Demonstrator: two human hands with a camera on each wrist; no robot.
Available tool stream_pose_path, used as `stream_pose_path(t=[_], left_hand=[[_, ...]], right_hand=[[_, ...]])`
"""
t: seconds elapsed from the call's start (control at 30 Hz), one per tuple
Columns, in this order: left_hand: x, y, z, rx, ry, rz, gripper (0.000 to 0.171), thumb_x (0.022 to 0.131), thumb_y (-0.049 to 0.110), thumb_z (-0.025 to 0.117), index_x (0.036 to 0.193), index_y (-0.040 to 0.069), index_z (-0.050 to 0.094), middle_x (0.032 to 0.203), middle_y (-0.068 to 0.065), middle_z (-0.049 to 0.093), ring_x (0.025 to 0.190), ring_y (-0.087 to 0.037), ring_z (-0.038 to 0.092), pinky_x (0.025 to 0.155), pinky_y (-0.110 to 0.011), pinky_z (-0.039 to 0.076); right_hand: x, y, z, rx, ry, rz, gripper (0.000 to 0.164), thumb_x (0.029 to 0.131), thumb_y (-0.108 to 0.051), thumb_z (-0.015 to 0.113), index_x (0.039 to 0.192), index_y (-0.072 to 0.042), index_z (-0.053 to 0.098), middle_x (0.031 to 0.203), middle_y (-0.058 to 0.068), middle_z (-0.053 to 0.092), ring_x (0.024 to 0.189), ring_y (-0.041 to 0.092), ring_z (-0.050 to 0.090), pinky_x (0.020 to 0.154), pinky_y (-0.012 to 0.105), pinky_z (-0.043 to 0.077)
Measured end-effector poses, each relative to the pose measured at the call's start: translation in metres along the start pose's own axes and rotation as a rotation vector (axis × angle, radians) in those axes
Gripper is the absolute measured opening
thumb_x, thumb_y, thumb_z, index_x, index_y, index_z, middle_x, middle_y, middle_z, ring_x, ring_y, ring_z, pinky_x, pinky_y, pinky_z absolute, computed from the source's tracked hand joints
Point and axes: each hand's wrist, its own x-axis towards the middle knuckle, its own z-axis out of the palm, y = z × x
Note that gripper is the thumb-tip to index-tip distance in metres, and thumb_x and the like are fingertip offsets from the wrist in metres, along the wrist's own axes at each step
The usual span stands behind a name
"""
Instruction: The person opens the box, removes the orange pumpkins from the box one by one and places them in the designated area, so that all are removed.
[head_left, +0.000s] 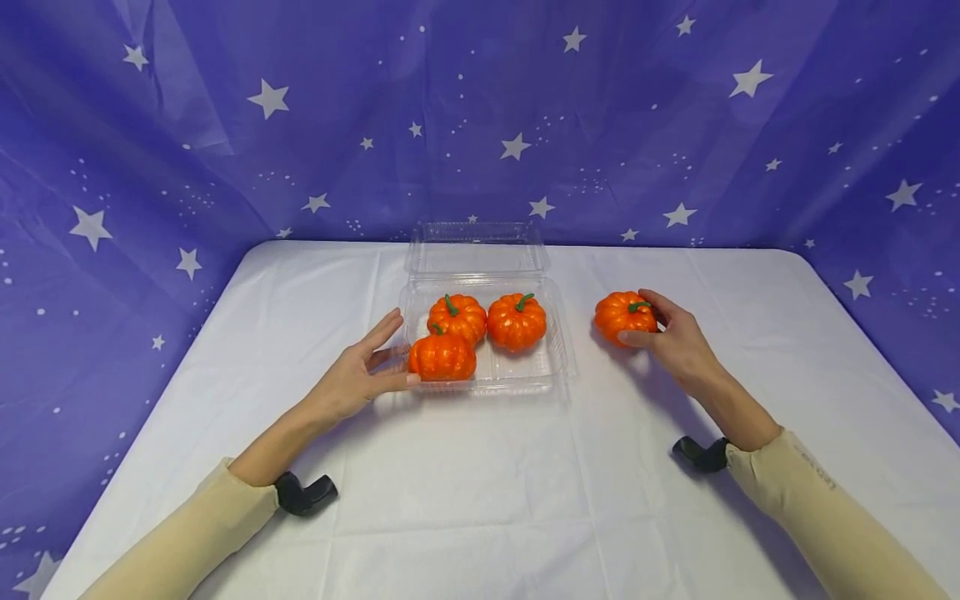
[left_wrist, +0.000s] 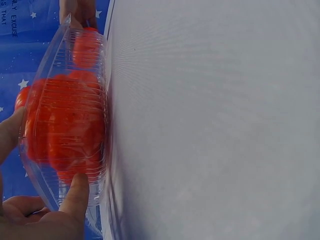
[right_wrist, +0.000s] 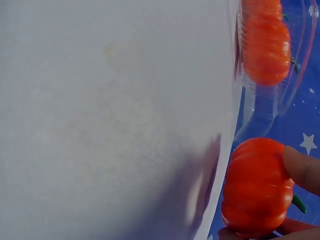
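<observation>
My right hand (head_left: 681, 346) holds a small orange pumpkin (head_left: 621, 315) with a green stem, right of a clear plastic clamshell box (head_left: 517, 383). The thumb and fingers grip its right side; the right wrist view shows this pumpkin (right_wrist: 256, 185) close up. Three similar pumpkins are in the box: one at back left (head_left: 465, 312), one at right (head_left: 517, 325), and one at front left (head_left: 442, 360) overlapping the back one. Fairly straight and spread, the fingers of my left hand (head_left: 348, 379) are at the box's left side, thumb by its front left corner.
The box's hinged lid (head_left: 480, 250) stands raised at the back, near the far edge of the white-covered table (head_left: 465, 517). Behind and beside the table hangs a purple cloth (head_left: 480, 108) with white stars. Black wrist mounts (head_left: 306, 494) stick out below both sleeves.
</observation>
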Motion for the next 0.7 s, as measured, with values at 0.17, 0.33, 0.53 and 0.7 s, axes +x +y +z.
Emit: stream_pose_path(t=[0.17,0.33,0.53,0.7], left_hand=[[-0.0004,-0.0011,-0.0007,0.008,-0.001,0.001,0.095,0.085,0.018,0.08,0.158,0.009,0.02,0.165,0.002,0.009,0.139,-0.031,0.038,0.107,-0.038,0.038],[0.0,0.0004,-0.0008,0.022,0.001,0.004,0.094,0.085,0.018,0.08,0.158,0.009,0.021,0.165,0.002,0.009,0.139,-0.032,0.039,0.107,-0.039,0.039],[0.0,0.0005,-0.0011,0.032,0.002,0.004,0.094,0.085,0.019,0.08,0.158,0.009,0.021,0.165,0.002,0.01,0.139,-0.032,0.038,0.11,-0.043,0.035],[0.0,-0.0004,-0.0009,0.038,0.0,0.002,0.094,0.085,0.02,0.08,0.158,0.01,0.021,0.165,0.001,0.009,0.14,-0.033,0.037,0.11,-0.042,0.035]], right_hand=[[0.0045,0.0026,0.004,-0.035,0.001,0.015,0.079,0.089,-0.002,0.066,0.154,0.003,0.023,0.154,0.026,0.031,0.14,0.039,0.029,0.117,0.05,0.021],[0.0058,0.0043,0.0075,-0.077,0.003,0.011,0.079,0.087,-0.001,0.066,0.153,0.005,0.025,0.152,0.028,0.033,0.139,0.041,0.03,0.116,0.052,0.02],[0.0071,0.0048,0.0076,-0.106,-0.013,0.006,0.078,0.088,-0.003,0.064,0.153,0.006,0.022,0.152,0.029,0.031,0.14,0.042,0.028,0.117,0.052,0.018],[0.0076,0.0053,0.0068,-0.146,-0.044,0.004,0.078,0.092,-0.005,0.063,0.154,0.006,0.017,0.155,0.028,0.027,0.143,0.042,0.024,0.117,0.052,0.018]])
